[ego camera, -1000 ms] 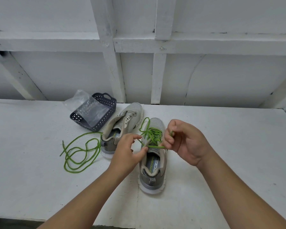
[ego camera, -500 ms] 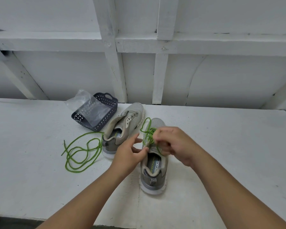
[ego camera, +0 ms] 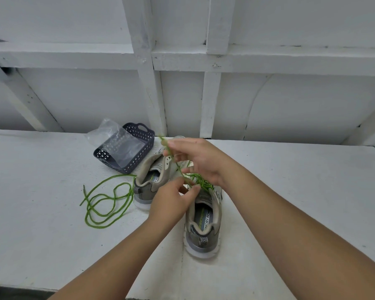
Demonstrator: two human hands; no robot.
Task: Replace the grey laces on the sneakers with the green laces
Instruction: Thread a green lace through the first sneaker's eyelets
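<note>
Loose green lace (ego camera: 105,202): thin cord, bright green, lying in slack overlapping loops on the white bench (ego camera: 41,191), well left of the left hand's fingers.

Basket (ego camera: 126,151): dark perforated plastic, tipped, with a clear plastic bag (ego camera: 108,137) in it; up and left of both hands.

Left sneaker (ego camera: 152,178): grey-beige knit, white sole, no lace seen; just left of the left hand.

Left hand (ego camera: 171,202): fingers (ego camera: 182,184) curled, pinching the threaded green lace (ego camera: 200,182) at the eyelets.

Right sneaker (ego camera: 204,224): same grey-beige, green lace crisscrossed in its upper eyelets, directly under both hands.

Right hand (ego camera: 204,161): fingers curled round the lace's free strand, drawn up and left, taut.
</note>
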